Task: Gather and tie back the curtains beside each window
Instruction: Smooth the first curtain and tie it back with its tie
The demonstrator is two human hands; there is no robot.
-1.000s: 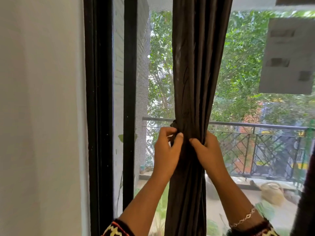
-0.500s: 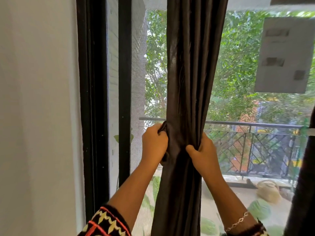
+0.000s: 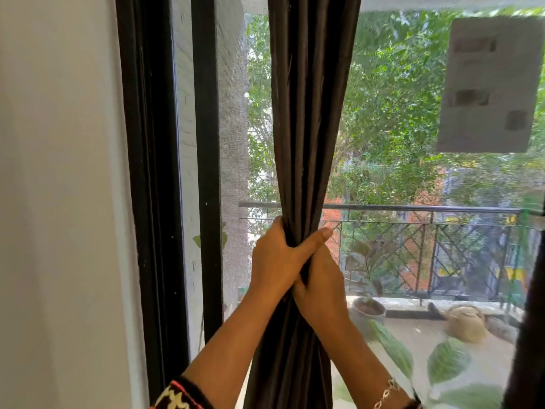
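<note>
A dark brown curtain (image 3: 309, 113) hangs in front of the window, bunched into a narrow column of folds. My left hand (image 3: 277, 261) grips the bunch at its narrowest point, thumb laid across the front of the folds. Just below it, my right hand (image 3: 320, 287) holds the same bunch from the right side, its fingers wrapped behind the fabric and hidden. The two hands touch each other. No tie-back band or cord shows.
A black window frame (image 3: 153, 172) and white wall (image 3: 59, 202) stand at the left. A mesh screen (image 3: 233, 143) covers the pane. Outside are a balcony railing (image 3: 413, 208), potted plants and trees. Another dark curtain edge (image 3: 530, 320) hangs at the far right.
Both hands have closed in from either side and now meet, squeezing the curtain into a tighter bunch. The left thumb has come across the front of the folds.
</note>
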